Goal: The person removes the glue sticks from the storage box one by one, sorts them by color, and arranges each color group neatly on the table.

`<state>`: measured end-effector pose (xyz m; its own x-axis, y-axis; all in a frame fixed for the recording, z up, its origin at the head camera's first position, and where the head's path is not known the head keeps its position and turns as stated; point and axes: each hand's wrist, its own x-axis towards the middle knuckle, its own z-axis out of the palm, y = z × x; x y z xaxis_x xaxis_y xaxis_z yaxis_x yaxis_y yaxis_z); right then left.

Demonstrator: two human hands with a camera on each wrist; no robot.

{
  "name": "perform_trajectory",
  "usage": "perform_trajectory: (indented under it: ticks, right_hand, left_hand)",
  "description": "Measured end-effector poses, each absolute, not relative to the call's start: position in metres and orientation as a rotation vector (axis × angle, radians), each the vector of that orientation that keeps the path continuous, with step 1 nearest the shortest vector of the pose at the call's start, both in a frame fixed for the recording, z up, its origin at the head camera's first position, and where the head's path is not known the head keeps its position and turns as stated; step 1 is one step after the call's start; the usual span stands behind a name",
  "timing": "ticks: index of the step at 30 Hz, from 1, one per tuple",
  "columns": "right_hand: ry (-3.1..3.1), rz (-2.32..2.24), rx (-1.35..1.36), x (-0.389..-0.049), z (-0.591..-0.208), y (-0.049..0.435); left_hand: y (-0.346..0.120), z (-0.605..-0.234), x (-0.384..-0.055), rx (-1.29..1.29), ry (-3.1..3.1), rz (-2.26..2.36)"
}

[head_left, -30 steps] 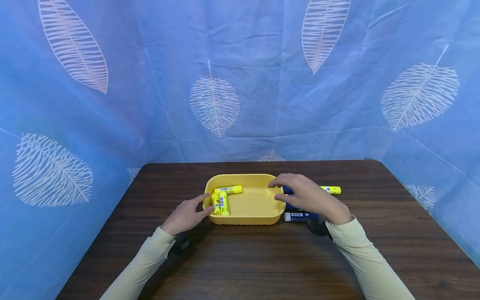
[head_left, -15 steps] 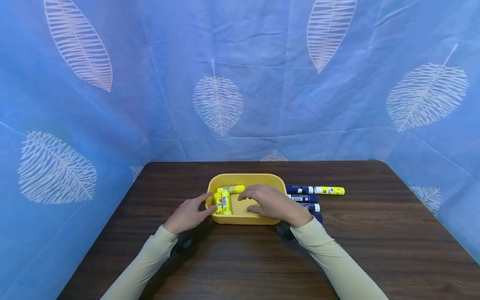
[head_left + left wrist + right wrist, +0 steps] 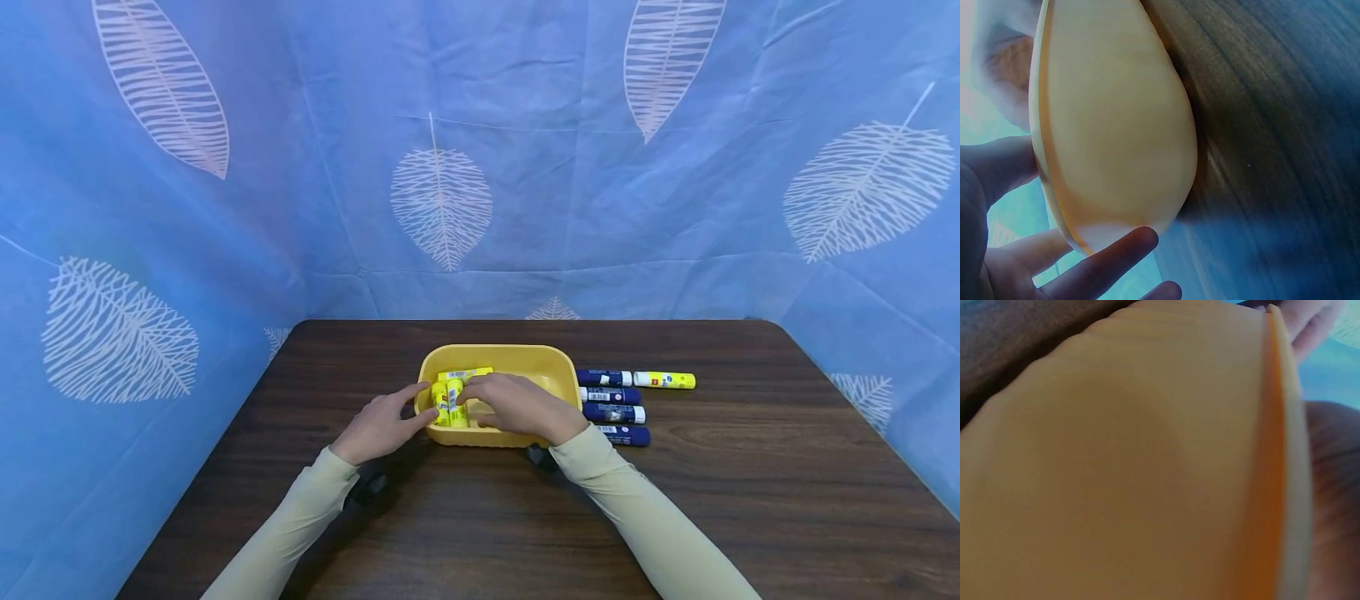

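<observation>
A yellow tray (image 3: 540,358) holds several yellow glue sticks (image 3: 456,408) at its left end. My left hand (image 3: 378,425) rests at that end, thumb and forefinger over the rim; the left wrist view shows extended fingers against the outer wall (image 3: 1116,112). My right hand (image 3: 517,407) reaches over the front rim into the tray. Its forefinger is at the nearest glue stick, with the thumb apart from it. In the right wrist view the tray wall (image 3: 1116,456) hides most of that hand, so contact with the stick is unclear.
Right of the tray lie several dark blue glue sticks (image 3: 615,414) with white ends, in a stack of rows. One yellow glue stick (image 3: 665,380) lies beyond them. A blue leaf-print cloth (image 3: 525,208) hangs behind the dark wooden table (image 3: 750,467).
My right hand has moved left, from above the tray's right edge to the glue sticks inside, uncovering the blue ones. My left hand stays at the tray's left end.
</observation>
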<state>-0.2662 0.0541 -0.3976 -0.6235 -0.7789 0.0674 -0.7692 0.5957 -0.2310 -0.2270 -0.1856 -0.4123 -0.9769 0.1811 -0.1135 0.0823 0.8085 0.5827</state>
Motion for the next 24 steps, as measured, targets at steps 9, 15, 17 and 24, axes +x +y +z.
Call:
perform_trajectory:
  ticks: [9, 15, 17, 24]
  right_hand:
    - [2.726, -0.268, -1.357, -0.276, -0.403, 0.041]
    - [2.733, -0.258, -1.376, -0.28, -0.407, 0.039]
    - [2.739, -0.247, -1.374, -0.281, -0.409, 0.038]
    - [2.752, -0.197, -1.335, -0.284, -0.411, 0.035]
  left_hand:
    - [-0.187, -0.41, -0.225, 0.244, 2.838, 0.9]
    - [-0.187, -0.411, -0.226, 0.253, 2.84, 0.904]
    - [-0.187, -0.411, -0.226, 0.257, 2.842, 0.9]
    - [-0.188, -0.411, -0.226, 0.27, 2.845, 0.894]
